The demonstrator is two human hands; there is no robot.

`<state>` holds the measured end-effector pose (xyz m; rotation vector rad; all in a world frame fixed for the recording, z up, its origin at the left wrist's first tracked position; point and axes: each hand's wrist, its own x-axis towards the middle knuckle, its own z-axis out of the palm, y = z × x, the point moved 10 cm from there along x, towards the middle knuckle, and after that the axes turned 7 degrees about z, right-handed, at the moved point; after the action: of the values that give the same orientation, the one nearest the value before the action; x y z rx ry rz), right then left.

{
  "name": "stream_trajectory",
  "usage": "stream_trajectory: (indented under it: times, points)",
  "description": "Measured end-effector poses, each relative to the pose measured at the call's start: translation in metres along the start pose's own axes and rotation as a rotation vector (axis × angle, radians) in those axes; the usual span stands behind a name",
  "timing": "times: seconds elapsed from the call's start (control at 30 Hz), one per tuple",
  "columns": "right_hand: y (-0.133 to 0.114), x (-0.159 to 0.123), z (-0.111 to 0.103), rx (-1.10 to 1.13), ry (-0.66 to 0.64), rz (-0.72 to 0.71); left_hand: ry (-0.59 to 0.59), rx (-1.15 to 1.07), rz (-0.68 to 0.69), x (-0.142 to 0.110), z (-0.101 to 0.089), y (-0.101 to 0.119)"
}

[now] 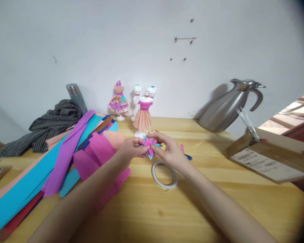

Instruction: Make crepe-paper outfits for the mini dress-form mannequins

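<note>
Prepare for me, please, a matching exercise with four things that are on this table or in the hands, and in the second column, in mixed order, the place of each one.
Things
1. pink and blue flower shape
2. white ring
3. metal jug
4. striped cloth

Places
A. left of the cardboard box
B. bundled beside the grey bottle
C. between the left hand and the right hand, held by fingers
D. flat on the wooden table, nearer to the viewer than the flower shape

Right pairs: 1-C, 2-D, 3-A, 4-B
</note>
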<state>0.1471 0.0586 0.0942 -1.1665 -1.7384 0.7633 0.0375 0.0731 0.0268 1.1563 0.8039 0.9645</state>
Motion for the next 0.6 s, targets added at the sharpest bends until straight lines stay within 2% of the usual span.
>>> stream_trajectory:
  times: [0.1, 0.17, 0.23, 0.3, 0.4, 0.5, 0.6]
  points:
    - [0.009, 0.003, -0.003, 0.276, -0.035, 0.082, -0.017, 0.004, 0.058, -0.002, 0.003, 0.012]
    - [0.012, 0.004, 0.002, 0.406, -0.121, 0.145, -0.009, 0.031, 0.104, -0.004, 0.004, 0.021]
    - [0.01, 0.002, 0.012, 0.433, -0.222, 0.179, 0.015, 0.057, 0.128, -0.006, 0.004, 0.027]
    - [0.009, 0.0, 0.018, 0.424, -0.261, 0.192, 0.043, 0.077, 0.129, -0.008, 0.003, 0.03]
    - [0.012, 0.001, 0.015, 0.447, -0.188, 0.216, 0.048, 0.092, 0.113, -0.009, 0.003, 0.029]
    - [0.013, 0.002, 0.014, 0.443, -0.172, 0.221, 0.021, 0.101, 0.103, -0.008, 0.005, 0.028]
    - [0.006, 0.002, 0.009, 0.29, -0.135, 0.165, 0.01, 0.112, 0.086, -0.006, 0.005, 0.025]
